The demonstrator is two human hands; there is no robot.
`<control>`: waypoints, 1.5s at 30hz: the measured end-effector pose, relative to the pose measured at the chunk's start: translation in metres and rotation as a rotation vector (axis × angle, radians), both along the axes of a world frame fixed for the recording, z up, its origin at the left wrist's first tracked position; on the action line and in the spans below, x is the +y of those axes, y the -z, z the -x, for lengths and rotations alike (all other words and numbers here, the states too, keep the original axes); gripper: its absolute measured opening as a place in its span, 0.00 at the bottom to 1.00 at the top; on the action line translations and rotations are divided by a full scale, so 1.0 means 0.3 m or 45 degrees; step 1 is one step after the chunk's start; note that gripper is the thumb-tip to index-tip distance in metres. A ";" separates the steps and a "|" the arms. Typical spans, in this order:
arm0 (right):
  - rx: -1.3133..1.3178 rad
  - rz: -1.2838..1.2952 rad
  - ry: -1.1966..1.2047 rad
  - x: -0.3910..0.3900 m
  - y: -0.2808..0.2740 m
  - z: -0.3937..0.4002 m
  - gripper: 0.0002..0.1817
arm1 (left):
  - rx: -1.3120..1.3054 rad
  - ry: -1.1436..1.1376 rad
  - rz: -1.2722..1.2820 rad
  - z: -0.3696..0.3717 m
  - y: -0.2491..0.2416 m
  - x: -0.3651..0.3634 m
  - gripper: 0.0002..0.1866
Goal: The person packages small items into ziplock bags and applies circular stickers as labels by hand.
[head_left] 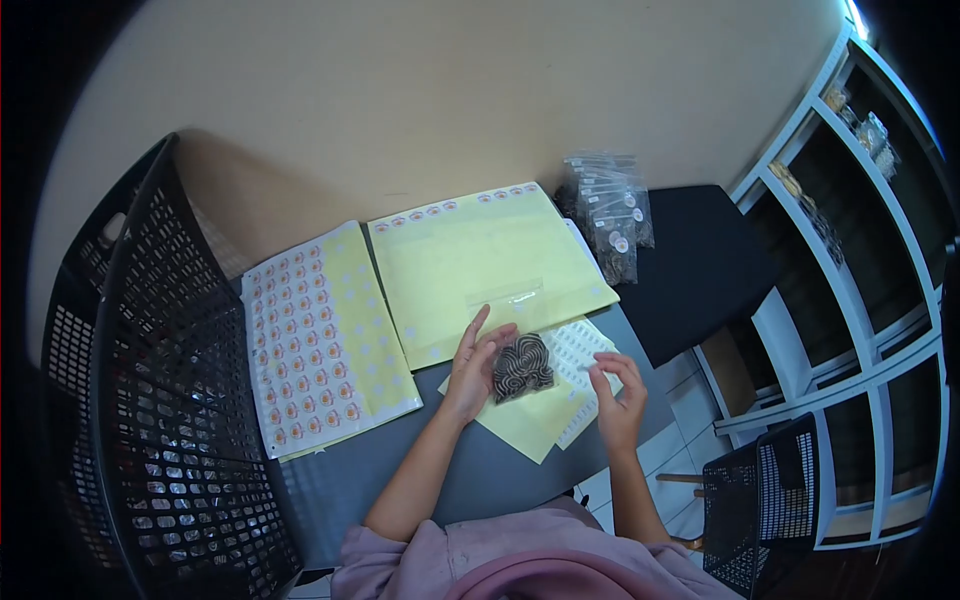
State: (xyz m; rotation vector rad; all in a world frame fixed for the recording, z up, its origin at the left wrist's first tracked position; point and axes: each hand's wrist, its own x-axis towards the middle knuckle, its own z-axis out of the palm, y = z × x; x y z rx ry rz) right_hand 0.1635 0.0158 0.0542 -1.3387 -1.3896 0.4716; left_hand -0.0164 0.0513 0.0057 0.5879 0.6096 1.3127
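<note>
A clear zip bag (523, 370) with dark, striped, coiled pieces inside lies over the label sheets. My left hand (472, 372) grips its left side, the fingers at the edge and over the front. Close to the right of the bag, my right hand (622, 397) has thumb and index finger pinched together. Whatever is at those fingertips is too small to make out. Below both hands are a sheet of small white labels (572, 352) and a yellow backing sheet (515, 432).
A large yellow sticker sheet (480, 250) and a sheet of round stickers (300, 350) cover the grey table (400, 480). Filled bags (612, 215) are piled on a black surface (700, 270). A black basket (190, 400) stands left; white shelves (870, 370) and another basket (760, 490) stand right.
</note>
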 end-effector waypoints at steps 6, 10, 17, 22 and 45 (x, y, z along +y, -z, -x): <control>0.120 0.007 -0.278 0.189 -0.003 0.250 0.04 | 0.087 -0.090 -0.009 -0.002 -0.024 -0.009 0.29; -0.054 0.102 -0.157 0.204 0.014 0.335 0.05 | -0.010 -0.118 -0.046 0.000 0.004 -0.008 0.29; -0.112 0.155 -0.125 0.205 0.040 0.357 0.09 | 0.016 -0.125 -0.080 -0.001 0.000 -0.003 0.29; -0.161 0.121 -0.115 0.208 0.047 0.368 0.09 | -0.028 -0.130 -0.107 -0.005 0.011 -0.003 0.28; -0.226 0.096 0.020 0.209 0.034 0.376 0.12 | 0.212 -0.164 -0.270 -0.010 0.022 -0.009 0.26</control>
